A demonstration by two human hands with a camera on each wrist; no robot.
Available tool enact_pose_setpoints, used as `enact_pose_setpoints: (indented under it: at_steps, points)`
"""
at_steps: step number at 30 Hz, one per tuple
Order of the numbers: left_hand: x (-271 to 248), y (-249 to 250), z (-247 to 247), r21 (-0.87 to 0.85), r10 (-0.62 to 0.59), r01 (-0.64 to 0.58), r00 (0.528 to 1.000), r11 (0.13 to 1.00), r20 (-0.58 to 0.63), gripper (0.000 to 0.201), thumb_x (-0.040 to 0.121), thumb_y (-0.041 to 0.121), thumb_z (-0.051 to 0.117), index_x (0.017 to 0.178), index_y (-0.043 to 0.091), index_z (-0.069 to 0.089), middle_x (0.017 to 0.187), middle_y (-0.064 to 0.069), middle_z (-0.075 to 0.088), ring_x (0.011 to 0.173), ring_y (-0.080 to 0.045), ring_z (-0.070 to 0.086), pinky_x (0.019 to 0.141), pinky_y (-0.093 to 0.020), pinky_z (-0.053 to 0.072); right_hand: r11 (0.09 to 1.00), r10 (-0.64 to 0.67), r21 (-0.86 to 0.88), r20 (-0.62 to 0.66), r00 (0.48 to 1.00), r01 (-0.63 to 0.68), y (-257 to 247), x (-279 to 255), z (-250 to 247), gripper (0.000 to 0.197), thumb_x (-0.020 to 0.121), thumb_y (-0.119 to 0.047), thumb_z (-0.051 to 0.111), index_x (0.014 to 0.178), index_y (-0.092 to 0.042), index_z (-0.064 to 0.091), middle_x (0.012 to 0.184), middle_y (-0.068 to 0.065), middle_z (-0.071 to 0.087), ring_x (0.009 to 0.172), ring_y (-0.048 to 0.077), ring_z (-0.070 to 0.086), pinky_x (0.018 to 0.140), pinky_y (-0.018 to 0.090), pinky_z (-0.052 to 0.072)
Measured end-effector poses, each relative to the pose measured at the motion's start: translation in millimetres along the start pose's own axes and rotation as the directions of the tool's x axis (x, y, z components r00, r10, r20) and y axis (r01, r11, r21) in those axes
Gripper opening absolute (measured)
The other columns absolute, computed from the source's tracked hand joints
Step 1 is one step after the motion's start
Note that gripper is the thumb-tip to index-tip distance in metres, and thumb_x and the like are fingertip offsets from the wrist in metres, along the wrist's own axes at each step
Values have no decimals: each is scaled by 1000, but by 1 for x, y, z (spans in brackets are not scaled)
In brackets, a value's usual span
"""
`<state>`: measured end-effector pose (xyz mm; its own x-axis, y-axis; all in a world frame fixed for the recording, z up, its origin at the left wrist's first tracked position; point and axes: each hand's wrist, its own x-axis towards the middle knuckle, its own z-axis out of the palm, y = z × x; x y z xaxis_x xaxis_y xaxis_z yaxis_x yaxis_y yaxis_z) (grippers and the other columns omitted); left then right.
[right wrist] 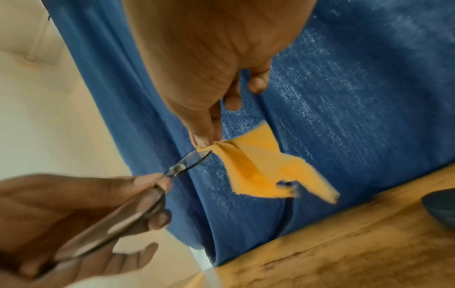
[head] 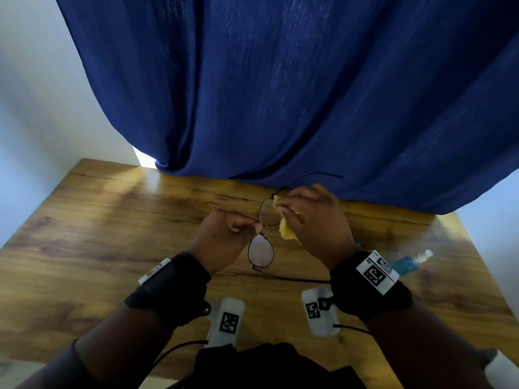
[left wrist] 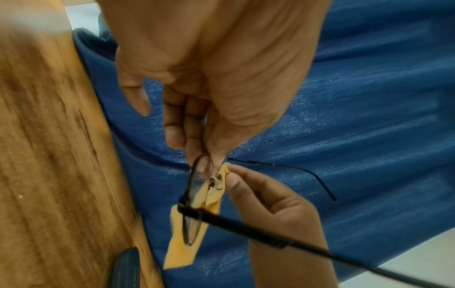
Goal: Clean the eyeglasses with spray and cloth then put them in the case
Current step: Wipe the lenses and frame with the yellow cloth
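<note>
Thin dark-framed eyeglasses (head: 261,251) hang above the wooden table (head: 112,234) with both temples unfolded. My left hand (head: 257,227) pinches them at the bridge between thumb and forefinger; the left wrist view shows the same pinch (left wrist: 209,155) right at the lens (left wrist: 197,179). My right hand (head: 280,206) pinches a yellow cloth (head: 288,233) around the far lens. In the right wrist view that cloth (right wrist: 258,171) trails loose below the right hand's pinch (right wrist: 204,144) on the lens edge (right wrist: 194,158). A blue spray bottle (head: 407,263) lies on the table at the right.
A blue curtain (head: 280,94) drapes onto the table's far edge just behind the hands. A dark blue rounded object (right wrist: 440,206), perhaps the case, sits on the table near the right hand. Dark fabric (head: 266,366) lies at the near edge.
</note>
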<state>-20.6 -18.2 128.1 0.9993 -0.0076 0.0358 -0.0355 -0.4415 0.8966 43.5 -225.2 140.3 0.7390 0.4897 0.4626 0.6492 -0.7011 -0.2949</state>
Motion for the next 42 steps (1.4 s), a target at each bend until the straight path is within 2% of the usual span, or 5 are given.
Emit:
enact_pose_setpoints:
  at_steps: [27,32,35,40,42]
  points:
    - [6,14,10,-250,-52,65,997,966,57,17,99,20,66,99,16,83,100,2,82,103,-22,75,99,-46,57,965,123,234,-3,992,-119,9,-11,-18,12,98,-27,65,103,-22,74,113,-14,65,107,8,57,87,24,48]
    - [11,21,6,-528,-96,84,995,845,5,17,97,9,65,95,1,80,97,-13,81,95,-21,76,86,-27,58,-12,691,867,367,623,-498,23,-26,-28,20,102,-17,56,117,-15,70,115,7,77,109,26,70,87,42,58]
    - [12,25,4,-582,-127,117,992,805,23,18,96,12,65,98,2,80,100,-10,81,101,-18,76,96,-32,56,-206,700,815,509,500,-542,20,-34,-31,24,101,-15,58,122,-14,71,118,10,76,101,21,72,74,36,59]
    - [15,26,10,-544,-116,104,993,832,14,19,98,16,66,101,5,81,103,-10,81,105,-25,75,104,-46,54,-37,642,923,316,698,-383,-7,-25,-59,32,95,-21,63,127,-18,65,88,1,77,71,9,68,62,24,57]
    - [16,30,15,-562,-117,112,993,819,27,19,99,15,65,101,4,80,103,-12,81,103,-25,76,97,-42,56,278,534,892,165,829,-356,-23,-20,-69,30,91,-24,69,120,-21,65,83,-5,75,73,6,68,64,24,57]
